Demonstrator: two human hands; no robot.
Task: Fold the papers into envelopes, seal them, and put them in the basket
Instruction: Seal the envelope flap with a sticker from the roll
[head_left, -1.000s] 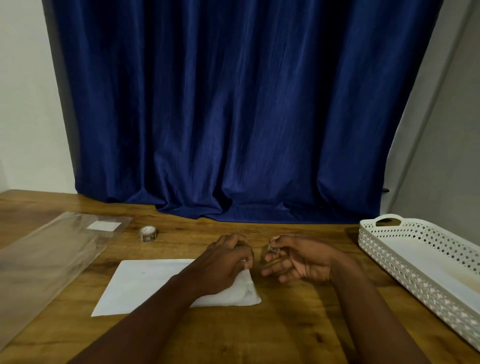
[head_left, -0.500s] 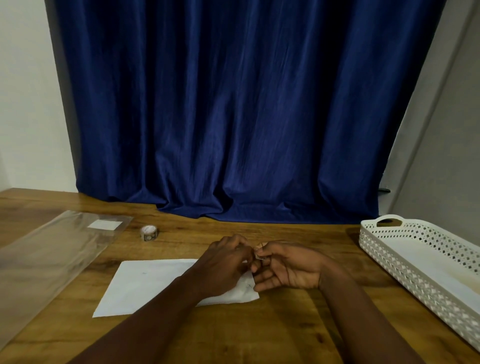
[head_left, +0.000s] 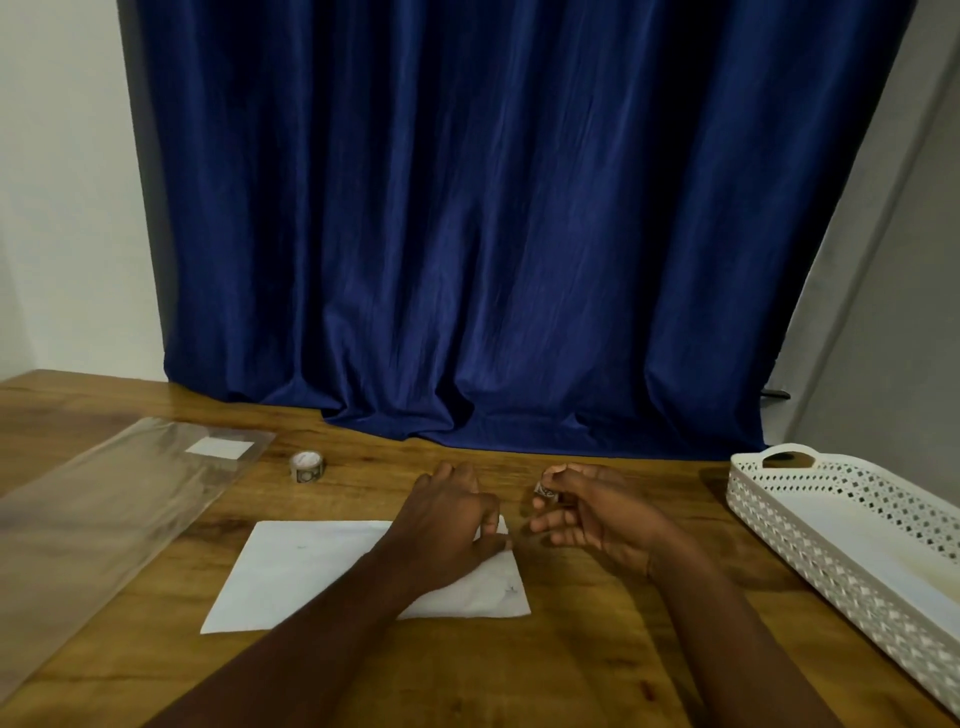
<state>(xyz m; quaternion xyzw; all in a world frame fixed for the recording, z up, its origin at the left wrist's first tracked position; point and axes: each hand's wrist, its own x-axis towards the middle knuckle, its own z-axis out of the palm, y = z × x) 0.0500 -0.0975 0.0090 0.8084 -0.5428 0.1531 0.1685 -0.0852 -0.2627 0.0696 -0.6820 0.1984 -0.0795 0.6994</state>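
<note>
A folded white paper (head_left: 311, 571) lies flat on the wooden table in front of me. My left hand (head_left: 452, 525) presses on its right end, fingers bent down onto the paper's edge. Just right of it, my right hand (head_left: 592, 512) hovers above the table and pinches a small patterned piece of tape (head_left: 546, 491) between thumb and forefinger. A small patterned tape roll (head_left: 307, 465) stands farther back on the left. The white perforated basket (head_left: 810, 525) sits at the right edge of the table, with something pale and flat inside.
A large clear plastic sleeve (head_left: 104, 519) with a white label lies at the left of the table. A dark blue curtain (head_left: 493, 234) hangs behind the table's far edge. Bare wood shows between my right hand and the basket.
Half a second ago my hands met over the paper's right end. Now my right hand has drawn away to the right with the tape piece; the left stays on the paper.
</note>
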